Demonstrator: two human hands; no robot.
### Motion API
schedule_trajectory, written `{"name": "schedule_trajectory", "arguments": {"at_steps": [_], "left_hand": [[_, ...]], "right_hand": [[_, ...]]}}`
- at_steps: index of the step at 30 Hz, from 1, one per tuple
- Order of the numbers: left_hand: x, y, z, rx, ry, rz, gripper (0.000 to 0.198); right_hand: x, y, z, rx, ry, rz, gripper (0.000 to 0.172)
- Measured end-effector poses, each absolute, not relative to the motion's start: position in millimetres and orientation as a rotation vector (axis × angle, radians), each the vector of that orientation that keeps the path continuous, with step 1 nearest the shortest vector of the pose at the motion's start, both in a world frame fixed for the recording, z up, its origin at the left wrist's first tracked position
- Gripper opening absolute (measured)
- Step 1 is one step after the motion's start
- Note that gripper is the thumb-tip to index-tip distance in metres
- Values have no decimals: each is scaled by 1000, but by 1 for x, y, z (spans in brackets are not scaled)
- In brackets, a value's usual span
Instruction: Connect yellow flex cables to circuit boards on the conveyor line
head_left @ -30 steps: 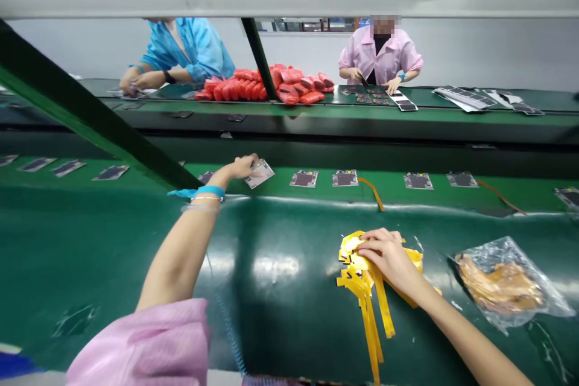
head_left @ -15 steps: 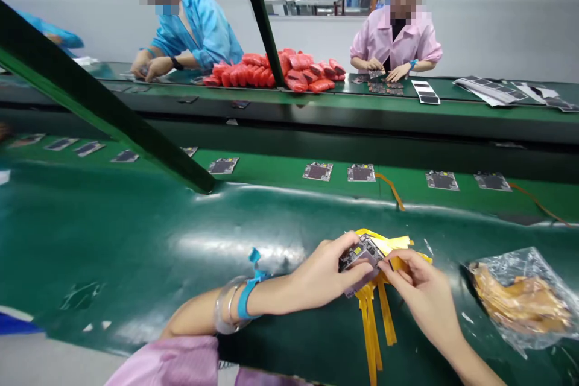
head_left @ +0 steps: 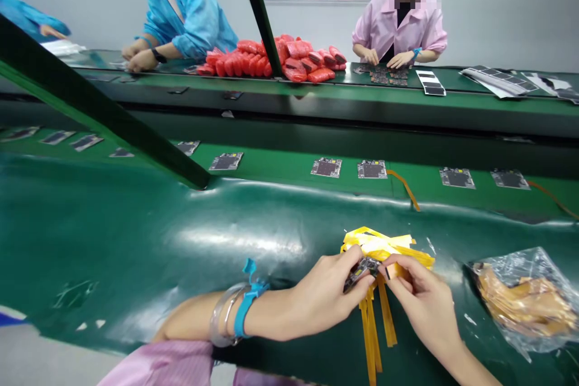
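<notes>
My left hand grips a small circuit board between thumb and fingers. The board is tilted nearly edge-on, and much of it is hidden by the hand. Pinched in my right hand is an orange flex cable with a dark end, held against or very close to the board's right edge; whether it is connected I cannot tell. Beneath and behind both hands lies a loose pile of yellow-orange flex cables, some strips hanging toward me. A blue wrist strap and bangles are on my left wrist.
A clear plastic bag of flex cables lies at right. Circuit boards line the green belt ahead, two with cables attached. A green post slants across the left. Beyond, two co-workers handle parts beside red wrapped packs.
The circuit board has tipped to a steeper angle in my left hand, its face now less visible. The view has shifted slightly. The pink-sleeved co-worker's hands have lowered onto the boards.
</notes>
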State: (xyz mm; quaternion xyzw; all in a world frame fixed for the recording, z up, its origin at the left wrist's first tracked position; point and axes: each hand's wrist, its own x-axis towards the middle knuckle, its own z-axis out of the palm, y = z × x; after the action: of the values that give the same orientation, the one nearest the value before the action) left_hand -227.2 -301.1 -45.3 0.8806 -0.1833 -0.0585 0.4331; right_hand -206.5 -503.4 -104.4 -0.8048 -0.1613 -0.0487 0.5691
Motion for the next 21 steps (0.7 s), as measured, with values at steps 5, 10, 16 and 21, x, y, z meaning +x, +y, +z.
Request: {"name": "schedule_trajectory", "arguments": {"at_steps": [5,10,16,21], "left_hand": [[-211,-297,-49,1849,-347,-353,25],[-189,-291,-51,1692,-227,-430,38],[-189,-285,-39,1803,-332,-445,27],[-193,-282,-33,1957,-377,-561,22]], "right_hand": [[-211,-506,-105,-1954,-516,-230,9],[-214,-511,-88,-1687,-349,65,50],[-207,-507,-81,-1666,-222,388,45],[-202,-507,-86,-1719,-344,347,41]]}}
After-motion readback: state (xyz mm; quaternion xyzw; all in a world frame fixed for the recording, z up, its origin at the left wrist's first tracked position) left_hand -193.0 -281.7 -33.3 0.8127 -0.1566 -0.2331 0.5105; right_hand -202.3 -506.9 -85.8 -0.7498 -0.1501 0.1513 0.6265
